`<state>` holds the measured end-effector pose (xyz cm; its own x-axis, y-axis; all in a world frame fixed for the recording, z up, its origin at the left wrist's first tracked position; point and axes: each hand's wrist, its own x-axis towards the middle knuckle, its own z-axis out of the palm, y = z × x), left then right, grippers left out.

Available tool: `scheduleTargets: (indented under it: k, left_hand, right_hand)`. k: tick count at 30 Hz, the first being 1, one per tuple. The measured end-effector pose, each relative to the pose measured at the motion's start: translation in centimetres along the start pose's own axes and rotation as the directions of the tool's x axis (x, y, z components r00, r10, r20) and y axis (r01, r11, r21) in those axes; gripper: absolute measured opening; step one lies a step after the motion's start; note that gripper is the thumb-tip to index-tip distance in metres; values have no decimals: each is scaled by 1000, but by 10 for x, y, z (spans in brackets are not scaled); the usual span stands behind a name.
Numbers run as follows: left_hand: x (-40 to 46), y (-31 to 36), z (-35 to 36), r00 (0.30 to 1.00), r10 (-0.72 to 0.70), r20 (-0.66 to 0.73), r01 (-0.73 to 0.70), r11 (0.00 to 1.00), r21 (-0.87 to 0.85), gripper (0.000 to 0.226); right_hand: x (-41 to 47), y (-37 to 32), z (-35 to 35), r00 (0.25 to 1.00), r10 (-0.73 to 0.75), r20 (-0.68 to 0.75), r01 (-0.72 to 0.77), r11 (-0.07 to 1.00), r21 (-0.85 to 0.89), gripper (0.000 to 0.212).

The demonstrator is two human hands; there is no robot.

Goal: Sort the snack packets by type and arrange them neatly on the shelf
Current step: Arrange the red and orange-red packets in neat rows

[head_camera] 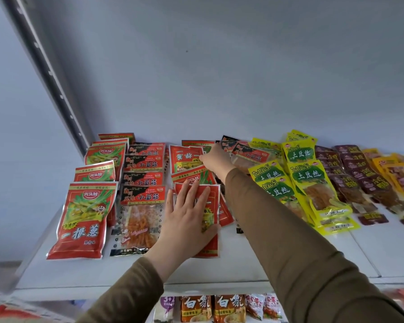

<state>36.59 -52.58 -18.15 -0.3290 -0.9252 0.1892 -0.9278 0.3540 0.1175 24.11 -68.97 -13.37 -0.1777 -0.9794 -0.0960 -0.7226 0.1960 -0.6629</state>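
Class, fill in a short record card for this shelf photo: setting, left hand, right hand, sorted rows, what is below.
setting: white shelf with snack packets
left hand: flat on a red packet at the front
right hand: reaching back, fingers at an upside-down red packet
sorted rows: red onion packets far left, noodle packets beside them, yellow packets right
below: orange packets on a lower shelf
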Motion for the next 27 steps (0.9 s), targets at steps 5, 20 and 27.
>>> scheduleTargets:
  k: [5, 20, 27]
  left_hand:
    - [0, 0, -1, 1000, 1, 24, 0, 1000, -12, 90]
    - [-4, 1, -4, 1000, 17, 22, -17, 1000, 5, 92]
    - [-4, -3, -3, 998, 41, 39, -41, 999, 10, 91]
  right_hand:
    - [8, -1, 0, 1000, -3, 22, 3, 1000, 0, 28]
    - [8, -2, -38, 887, -460, -27, 420, 831, -364, 21]
    - [8, -37, -32, 735, -605, 307, 662, 544, -515, 24]
